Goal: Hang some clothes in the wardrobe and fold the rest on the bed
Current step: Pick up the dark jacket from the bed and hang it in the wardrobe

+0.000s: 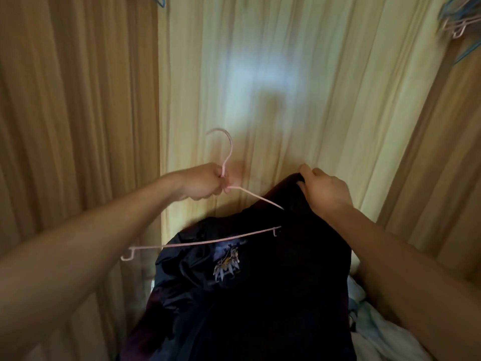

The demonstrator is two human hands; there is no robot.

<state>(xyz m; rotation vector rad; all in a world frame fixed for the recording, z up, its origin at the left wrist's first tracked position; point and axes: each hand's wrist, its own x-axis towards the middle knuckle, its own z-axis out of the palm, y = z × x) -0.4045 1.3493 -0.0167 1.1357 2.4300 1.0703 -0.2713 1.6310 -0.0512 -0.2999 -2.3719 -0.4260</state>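
Note:
My left hand (205, 182) grips a pink wire hanger (226, 157) by its neck, just under the hook. The hanger's right arm runs into the neck opening of a dark navy shirt (260, 282) with a pale printed emblem on its chest. The hanger's bottom bar lies across the front of the shirt. My right hand (325, 190) pinches the top edge of the shirt's collar and holds it up. The shirt hangs down in front of me, inside the wooden wardrobe (260, 74).
Blue and pink empty hangers (458, 24) hang at the upper right, and another blue hanger (160, 0) shows at the top left. Wardrobe side panels (78, 126) close in on both sides. A pile of pale clothes (377, 334) lies at the lower right.

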